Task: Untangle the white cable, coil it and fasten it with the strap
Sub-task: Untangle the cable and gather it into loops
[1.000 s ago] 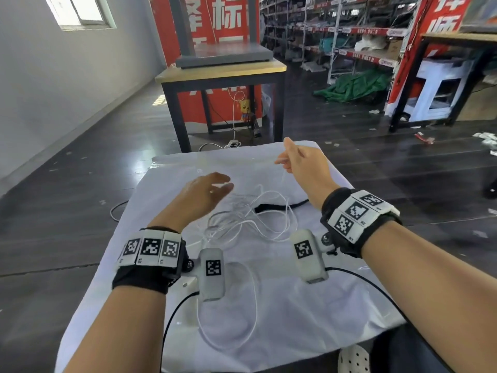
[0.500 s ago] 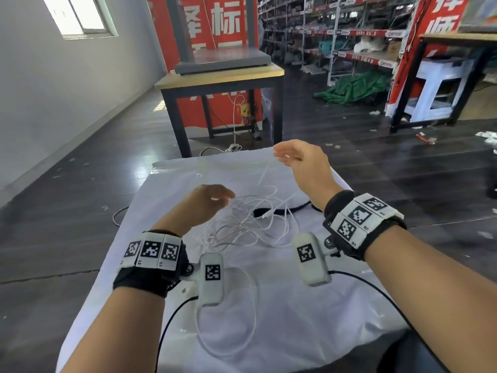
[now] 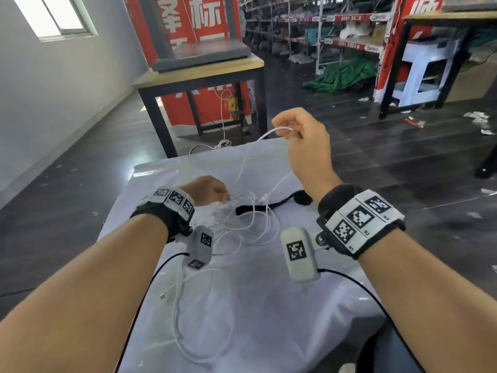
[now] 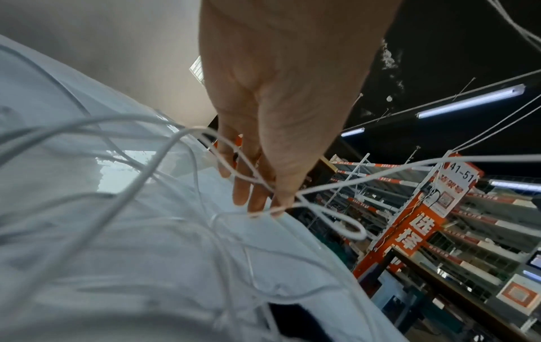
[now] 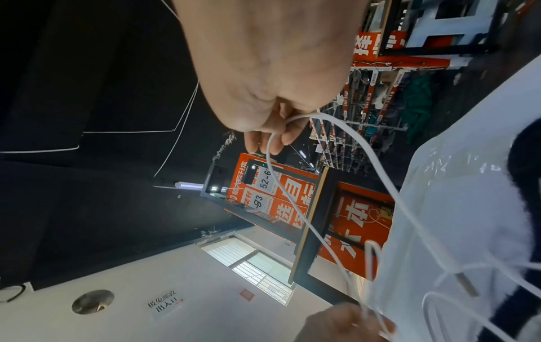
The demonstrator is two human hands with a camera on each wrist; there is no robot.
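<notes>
Since a second ago the right hand has risen, and it is now pinching a bend of the thin, glossy white cable, lifting two strands off the tangle lying mid-table. Lower down, the left hand is pinching loops at the tangle's edge, its fingers close together. Partly under the cable, a flat black strap is lying on the wrinkled white cloth; its right end is hidden behind the right wrist.
</notes>
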